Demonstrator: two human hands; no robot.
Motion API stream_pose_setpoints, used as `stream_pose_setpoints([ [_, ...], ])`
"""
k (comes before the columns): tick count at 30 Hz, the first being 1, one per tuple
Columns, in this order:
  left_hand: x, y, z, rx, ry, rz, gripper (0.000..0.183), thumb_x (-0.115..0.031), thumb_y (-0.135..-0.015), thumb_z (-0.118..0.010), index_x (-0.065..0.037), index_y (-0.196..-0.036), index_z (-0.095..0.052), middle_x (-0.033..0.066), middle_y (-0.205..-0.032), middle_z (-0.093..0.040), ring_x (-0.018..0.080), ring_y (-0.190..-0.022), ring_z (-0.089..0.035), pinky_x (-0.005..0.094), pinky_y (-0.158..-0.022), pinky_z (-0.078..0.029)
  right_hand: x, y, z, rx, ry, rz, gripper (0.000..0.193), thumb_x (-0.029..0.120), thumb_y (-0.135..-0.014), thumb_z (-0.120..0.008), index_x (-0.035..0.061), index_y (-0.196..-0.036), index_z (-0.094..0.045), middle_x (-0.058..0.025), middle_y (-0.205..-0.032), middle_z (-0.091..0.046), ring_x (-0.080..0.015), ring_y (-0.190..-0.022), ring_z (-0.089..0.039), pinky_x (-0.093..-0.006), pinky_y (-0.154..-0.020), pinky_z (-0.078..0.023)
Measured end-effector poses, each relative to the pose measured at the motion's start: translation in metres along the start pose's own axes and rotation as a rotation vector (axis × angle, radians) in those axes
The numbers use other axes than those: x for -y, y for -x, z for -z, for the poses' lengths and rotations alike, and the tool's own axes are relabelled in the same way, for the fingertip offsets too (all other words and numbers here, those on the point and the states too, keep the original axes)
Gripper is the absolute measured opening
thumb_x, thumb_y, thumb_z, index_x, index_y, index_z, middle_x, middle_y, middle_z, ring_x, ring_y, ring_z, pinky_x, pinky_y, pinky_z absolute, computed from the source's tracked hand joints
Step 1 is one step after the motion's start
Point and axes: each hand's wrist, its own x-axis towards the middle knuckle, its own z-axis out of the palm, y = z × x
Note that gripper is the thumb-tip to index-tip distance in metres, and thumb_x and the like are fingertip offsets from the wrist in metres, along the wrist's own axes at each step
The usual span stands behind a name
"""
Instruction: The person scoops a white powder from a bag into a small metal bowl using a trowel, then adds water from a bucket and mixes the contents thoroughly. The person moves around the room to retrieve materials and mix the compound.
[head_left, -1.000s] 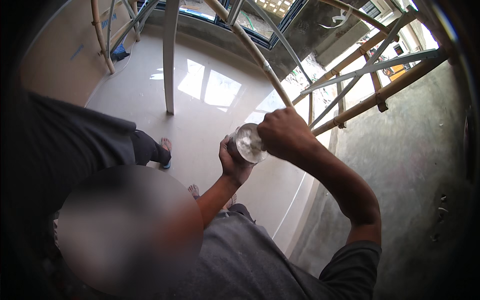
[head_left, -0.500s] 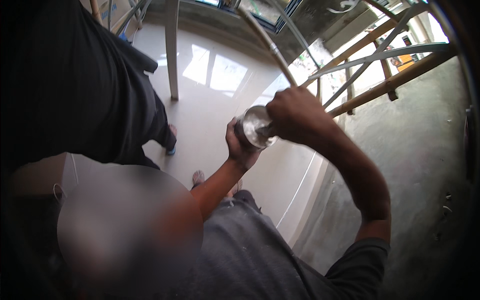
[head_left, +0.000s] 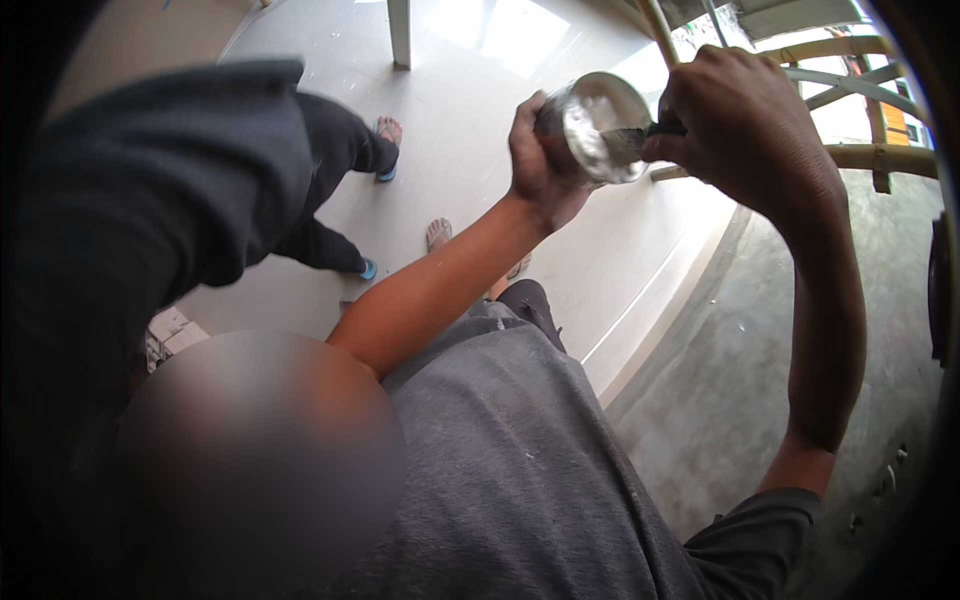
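My left hand (head_left: 538,170) wraps round the side of a metal can (head_left: 556,128), tilted so that its mouth shows. A white, paste-like or paint-like substance (head_left: 592,112) coats the inside. Beside the mouth, my right hand (head_left: 745,130) is closed round the dark handle of a flat-ended tool (head_left: 625,145). The tool's grey end reaches into the can; whether it is a blade or bristles I cannot tell. My right fingers hide part of the handle.
Another person in dark clothes (head_left: 200,170) stands close on the left. Bamboo poles (head_left: 880,158) cross at the upper right beside a grey cement surface (head_left: 740,340). A light upright post (head_left: 399,35) stands on the glossy tiled floor (head_left: 440,120).
The can and both hands now appear higher and further right, and larger. The view has shifted, showing more of the other person's legs. Both holds are unchanged.
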Motion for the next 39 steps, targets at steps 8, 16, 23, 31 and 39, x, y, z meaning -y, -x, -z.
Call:
stream_pose_setpoints([
  [8,0.001,0.0,-0.004,-0.045,0.034,-0.008,0.066,-0.056,-0.096,-0.032,-0.011,-0.142,-0.047,0.0103,-0.137,-0.056,0.0282,-0.126,-0.054,0.0494,-0.105,-0.044,-0.007,-0.004,0.027,0.049,-0.083,-0.031,0.023,0.026,-0.075,-0.083,0.004,-0.077,-0.075,-0.0132,-0.078,-0.072,-0.0288,-0.081,-0.071,-0.0423,-0.076,-0.054],
  [16,-0.011,-0.019,-0.017,-0.036,0.098,0.009,0.065,-0.055,-0.096,-0.037,-0.011,-0.142,-0.047,0.0104,-0.138,-0.055,0.0276,-0.124,-0.055,0.0496,-0.103,-0.045,-0.028,-0.03,0.052,0.152,-0.151,-0.073,0.032,0.036,-0.078,-0.082,0.0044,-0.078,-0.076,-0.0136,-0.077,-0.072,-0.027,-0.079,-0.072,-0.0421,-0.082,-0.055],
  [23,-0.022,-0.019,-0.039,-0.07,0.104,0.023,0.065,-0.055,-0.096,-0.038,-0.01,-0.142,-0.047,0.0112,-0.136,-0.056,0.0282,-0.124,-0.055,0.049,-0.102,-0.047,-0.032,-0.034,0.079,0.19,-0.091,-0.058,0.022,0.028,-0.081,-0.078,0.0061,-0.08,-0.076,-0.011,-0.077,-0.073,-0.0241,-0.075,-0.072,-0.0393,-0.077,-0.056],
  [31,-0.016,0.006,-0.04,-0.043,0.105,0.031,0.065,-0.055,-0.096,-0.036,-0.011,-0.143,-0.046,0.0105,-0.138,-0.055,0.0286,-0.126,-0.054,0.0493,-0.106,-0.045,-0.019,-0.013,0.09,0.164,-0.115,-0.077,0.029,0.034,-0.08,-0.079,0.0058,-0.077,-0.076,-0.0114,-0.073,-0.071,-0.0266,-0.072,-0.071,-0.0406,-0.075,-0.056],
  [39,-0.014,0.014,-0.047,-0.017,0.076,0.024,0.064,-0.056,-0.096,-0.034,-0.012,-0.141,-0.049,0.0091,-0.135,-0.057,0.0271,-0.124,-0.055,0.0474,-0.102,-0.046,-0.015,-0.002,0.09,0.152,-0.121,-0.068,0.023,0.03,-0.08,-0.079,0.0074,-0.074,-0.076,-0.009,-0.071,-0.071,-0.0246,-0.072,-0.072,-0.0408,-0.075,-0.057],
])
